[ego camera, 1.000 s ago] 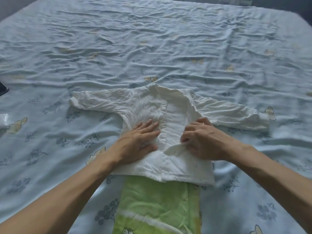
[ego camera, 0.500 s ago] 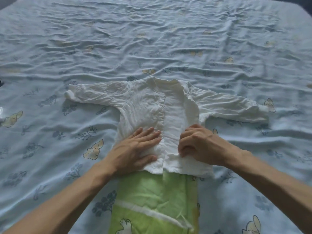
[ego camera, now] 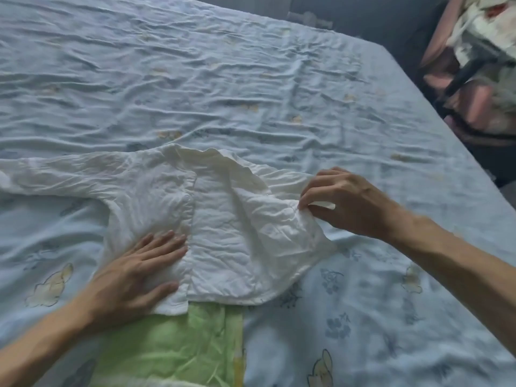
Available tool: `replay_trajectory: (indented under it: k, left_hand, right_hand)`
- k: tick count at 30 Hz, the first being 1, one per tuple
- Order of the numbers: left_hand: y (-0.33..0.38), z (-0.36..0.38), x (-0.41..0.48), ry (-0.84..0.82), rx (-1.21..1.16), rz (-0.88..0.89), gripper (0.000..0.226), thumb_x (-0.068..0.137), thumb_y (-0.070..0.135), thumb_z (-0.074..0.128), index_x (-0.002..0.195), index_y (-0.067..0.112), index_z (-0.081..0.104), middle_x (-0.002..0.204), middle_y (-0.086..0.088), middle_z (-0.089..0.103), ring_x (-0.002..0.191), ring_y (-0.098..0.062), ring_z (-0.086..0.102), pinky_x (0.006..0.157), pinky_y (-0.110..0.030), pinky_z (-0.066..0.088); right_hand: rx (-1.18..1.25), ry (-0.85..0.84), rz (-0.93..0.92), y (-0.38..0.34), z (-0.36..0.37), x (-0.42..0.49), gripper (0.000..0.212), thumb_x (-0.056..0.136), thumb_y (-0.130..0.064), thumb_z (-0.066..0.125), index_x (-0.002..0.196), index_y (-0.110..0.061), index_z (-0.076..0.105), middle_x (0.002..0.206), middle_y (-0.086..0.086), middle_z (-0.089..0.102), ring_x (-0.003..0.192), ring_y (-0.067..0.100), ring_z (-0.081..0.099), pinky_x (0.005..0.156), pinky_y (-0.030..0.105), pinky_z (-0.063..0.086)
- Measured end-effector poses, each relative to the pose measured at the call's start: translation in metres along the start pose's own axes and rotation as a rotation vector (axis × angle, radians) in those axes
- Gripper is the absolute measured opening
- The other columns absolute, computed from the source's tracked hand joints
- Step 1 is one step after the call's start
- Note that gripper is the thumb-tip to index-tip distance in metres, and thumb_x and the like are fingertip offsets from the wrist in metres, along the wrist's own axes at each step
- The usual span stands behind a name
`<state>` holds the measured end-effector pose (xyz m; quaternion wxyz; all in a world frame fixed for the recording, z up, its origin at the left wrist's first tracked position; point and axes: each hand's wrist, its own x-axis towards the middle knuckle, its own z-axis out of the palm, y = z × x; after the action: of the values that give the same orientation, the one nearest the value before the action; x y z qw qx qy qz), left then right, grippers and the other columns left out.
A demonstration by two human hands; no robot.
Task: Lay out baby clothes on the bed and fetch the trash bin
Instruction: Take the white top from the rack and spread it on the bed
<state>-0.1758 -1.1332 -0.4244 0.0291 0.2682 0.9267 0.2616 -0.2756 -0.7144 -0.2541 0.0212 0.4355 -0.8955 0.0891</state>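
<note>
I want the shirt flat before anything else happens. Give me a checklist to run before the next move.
1. Left hand pinning the white baby shirt: ok, palm flat on the left panel.
2. Right hand has a grip: ok, fingers pinch the right-side fabric.
3. Right side flat: not ok, bunched and lifted.
4. Left sleeve spread: ok, though its cuff is out of frame.
5. Green garment laid out: cannot tell, partly covered.
6. Trash bin fetched: cannot tell, none in view.

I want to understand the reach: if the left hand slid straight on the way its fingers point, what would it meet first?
The left hand lies flat on the white baby shirt, fingers pointing up-right. It would probably first cross the shirt's front opening edge, then the other front panel.
</note>
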Motion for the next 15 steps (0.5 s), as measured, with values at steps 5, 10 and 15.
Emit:
replay_trajectory:
  k: [5,10,15]
  left_hand:
    - [0.006,-0.002,0.007,0.000,-0.021,-0.013,0.073,0.095,0.069,0.057,0.159,0.036,0.043,0.169,0.023,0.030,0.160,-0.009,0.023,0.129,-0.037,0.017]
    - [0.040,-0.010,0.028,0.220,-0.042,-0.206,0.067,0.085,0.072,0.064,0.135,0.029,0.072,0.145,0.013,0.064,0.140,-0.003,0.055,0.115,-0.036,0.048]
    - [0.071,0.001,0.083,0.546,-0.199,-0.649,0.059,0.080,0.062,0.079,0.126,0.025,0.076,0.125,0.001,0.076,0.116,-0.021,0.069,0.098,-0.042,0.057]
  right_hand:
    - [-0.204,0.053,0.143,0.035,0.000,-0.065,0.005,0.088,-0.017,0.084,0.089,-0.020,0.081,0.093,-0.005,0.077,0.088,0.025,0.070,0.079,0.042,0.056]
    - [-0.171,-0.012,0.262,0.042,0.068,-0.081,0.018,0.081,-0.004,0.084,0.088,-0.020,0.080,0.095,-0.003,0.077,0.089,0.025,0.070,0.077,0.045,0.060]
    - [-0.105,0.159,0.397,0.019,0.082,-0.053,0.040,0.077,0.014,0.067,0.105,-0.011,0.082,0.113,0.006,0.078,0.102,0.031,0.072,0.085,0.048,0.062]
